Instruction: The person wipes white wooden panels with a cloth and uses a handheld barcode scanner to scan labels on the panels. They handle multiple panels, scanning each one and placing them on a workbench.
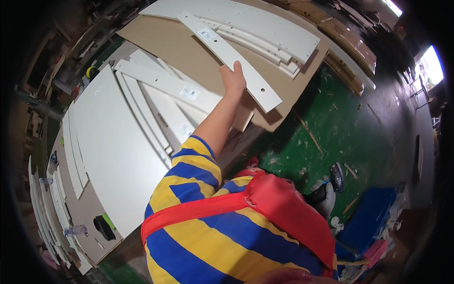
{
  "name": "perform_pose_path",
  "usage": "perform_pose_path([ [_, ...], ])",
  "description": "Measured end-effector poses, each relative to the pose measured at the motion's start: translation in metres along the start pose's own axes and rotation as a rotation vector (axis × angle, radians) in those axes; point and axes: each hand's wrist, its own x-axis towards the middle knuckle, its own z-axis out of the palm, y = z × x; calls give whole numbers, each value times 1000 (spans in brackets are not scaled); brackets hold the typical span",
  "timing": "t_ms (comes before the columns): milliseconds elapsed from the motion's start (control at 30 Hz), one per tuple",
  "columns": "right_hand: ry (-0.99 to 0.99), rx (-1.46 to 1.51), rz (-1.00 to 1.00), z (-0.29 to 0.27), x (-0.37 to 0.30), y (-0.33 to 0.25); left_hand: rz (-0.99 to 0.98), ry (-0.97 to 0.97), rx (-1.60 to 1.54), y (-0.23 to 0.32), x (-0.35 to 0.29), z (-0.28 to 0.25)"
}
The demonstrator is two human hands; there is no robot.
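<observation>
Nearest, the right hand (326, 199), gloved in white, is gripping a dark power drill (335, 179) down over the green floor (331, 128). Farther out, the left hand (233, 78) is clasping the near edge of a long white panel strip (227, 54) that is lying across brown board (175, 45) on the bench (90, 213). The strip is looking stiff, fairly light and smooth, drilled with holes; mid-length gripping would probably be balancing it best.
</observation>
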Motion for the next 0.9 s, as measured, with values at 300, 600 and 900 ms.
perform_pose_path([
  [300,-142,-95,-27,68,173,-100,-122,178,189,-14,99,133],
  [600,-646,-187,32,188,379,-156,-179,61,239,-25,86,172],
  [900,-979,-450,-375,299,586,-181,13,334,396,-21,46,213],
])
